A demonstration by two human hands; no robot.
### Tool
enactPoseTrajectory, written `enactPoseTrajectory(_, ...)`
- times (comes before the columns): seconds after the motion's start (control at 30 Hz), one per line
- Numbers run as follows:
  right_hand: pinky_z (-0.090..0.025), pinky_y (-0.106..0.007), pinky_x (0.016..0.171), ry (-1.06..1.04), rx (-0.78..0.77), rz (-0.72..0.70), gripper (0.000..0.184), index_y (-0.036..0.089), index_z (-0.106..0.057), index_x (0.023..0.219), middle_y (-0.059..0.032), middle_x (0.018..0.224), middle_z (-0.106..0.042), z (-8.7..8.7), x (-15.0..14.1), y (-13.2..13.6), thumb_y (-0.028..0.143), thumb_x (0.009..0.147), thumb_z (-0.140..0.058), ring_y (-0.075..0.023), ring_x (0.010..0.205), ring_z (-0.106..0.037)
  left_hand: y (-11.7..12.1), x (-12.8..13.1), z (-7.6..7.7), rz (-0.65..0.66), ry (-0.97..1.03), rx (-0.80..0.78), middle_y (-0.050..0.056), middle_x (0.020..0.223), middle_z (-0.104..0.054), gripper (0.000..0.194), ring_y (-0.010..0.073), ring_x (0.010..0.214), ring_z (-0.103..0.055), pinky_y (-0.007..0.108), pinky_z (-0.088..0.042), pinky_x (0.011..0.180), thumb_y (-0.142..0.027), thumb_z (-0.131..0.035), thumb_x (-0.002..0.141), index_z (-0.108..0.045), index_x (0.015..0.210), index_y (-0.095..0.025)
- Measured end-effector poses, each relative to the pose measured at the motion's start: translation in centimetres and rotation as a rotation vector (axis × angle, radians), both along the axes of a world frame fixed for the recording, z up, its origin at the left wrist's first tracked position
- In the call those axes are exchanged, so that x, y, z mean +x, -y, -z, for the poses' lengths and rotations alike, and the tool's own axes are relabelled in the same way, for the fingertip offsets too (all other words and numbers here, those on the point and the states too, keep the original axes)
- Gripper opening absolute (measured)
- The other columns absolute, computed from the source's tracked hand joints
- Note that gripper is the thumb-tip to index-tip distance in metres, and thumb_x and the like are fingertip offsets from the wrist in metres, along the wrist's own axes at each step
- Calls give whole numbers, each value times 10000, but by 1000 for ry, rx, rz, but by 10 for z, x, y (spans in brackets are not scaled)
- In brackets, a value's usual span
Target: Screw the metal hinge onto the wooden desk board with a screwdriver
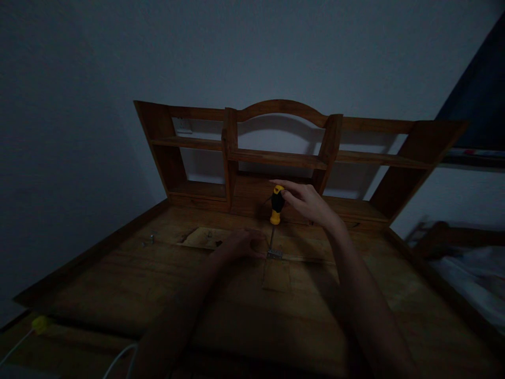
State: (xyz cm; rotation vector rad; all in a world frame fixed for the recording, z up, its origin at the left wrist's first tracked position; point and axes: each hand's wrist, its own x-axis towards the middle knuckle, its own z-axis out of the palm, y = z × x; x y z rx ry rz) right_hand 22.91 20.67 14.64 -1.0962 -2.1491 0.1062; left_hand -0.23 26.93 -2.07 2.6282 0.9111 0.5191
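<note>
A screwdriver [275, 217] with a yellow and black handle stands nearly upright over the wooden desktop. My right hand [305, 200] has its thumb and fingers at the top of the handle, with one finger stretched out over its end. The shaft's tip meets a small metal fitting [275, 253] by a seam in the wood; its exact kind is too dark to make out. My left hand [246, 243] rests low on the desktop just left of the fitting. Its fingers and thumb are curved but apart, the thumb tip close to the fitting. Below lies a square wooden patch [276, 276].
A wooden shelf unit [276, 157] rises at the back of the desktop [236, 300] against a pale wall. Small metal pieces [152, 239] stand to the left. At the lower left are a yellow object [39, 324] and a white cord [118, 358]. Pale fabric [473, 276] lies at right.
</note>
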Motion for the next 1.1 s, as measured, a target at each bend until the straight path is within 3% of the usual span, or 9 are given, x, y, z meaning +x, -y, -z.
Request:
enactPoseTrajectory(0.23, -377, -243, 656, 6, -9, 5, 428, 203, -589, 1345, -18, 866, -687, 0, 0, 0, 333, 969, -434, -129, 667, -534, -1, 0, 2, 7, 2, 40, 22, 1348, -604, 665, 248, 1251, -560, 337, -405, 1082, -648, -729, 693, -654, 1241, -278)
enactPoseTrajectory(0.53, -361, -237, 597, 4, -27, 12, 453, 209, -588, 1344, -5, 809, -660, 0, -1, 1, 303, 915, -480, -112, 601, -474, -3, -1, 5, 8, 13, 21, 37, 1352, -600, 657, 262, 1241, -565, 377, -417, 1076, -607, -748, 700, -648, 1253, -266)
enactPoseTrajectory(0.73, -401, -235, 617, -14, -52, -5, 498, 215, -576, 1354, -1, 805, -651, 2, 0, -1, 268, 860, -536, -120, 640, -528, -1, -1, 3, 12, 6, 23, 32, 1349, -603, 673, 263, 1235, -570, 375, -416, 1074, -615, -746, 696, -639, 1263, -269)
enactPoseTrajectory(0.9, -452, -258, 704, -24, -65, -35, 537, 241, -552, 1365, -17, 922, -676, 4, 1, -3, 227, 828, -574, -150, 760, -604, -4, -1, 5, 16, 17, 25, 38, 1333, -615, 677, 256, 1232, -572, 374, -413, 1078, -624, -749, 687, -650, 1245, -253)
enactPoseTrajectory(1.1, -449, -273, 705, 19, -51, -59, 557, 260, -483, 1379, -10, 937, -655, 8, 1, -5, 242, 837, -608, -156, 753, -600, -4, -1, 4, 17, 4, 12, 36, 1351, -601, 676, 257, 1251, -558, 361, -404, 1085, -635, -735, 694, -646, 1253, -266)
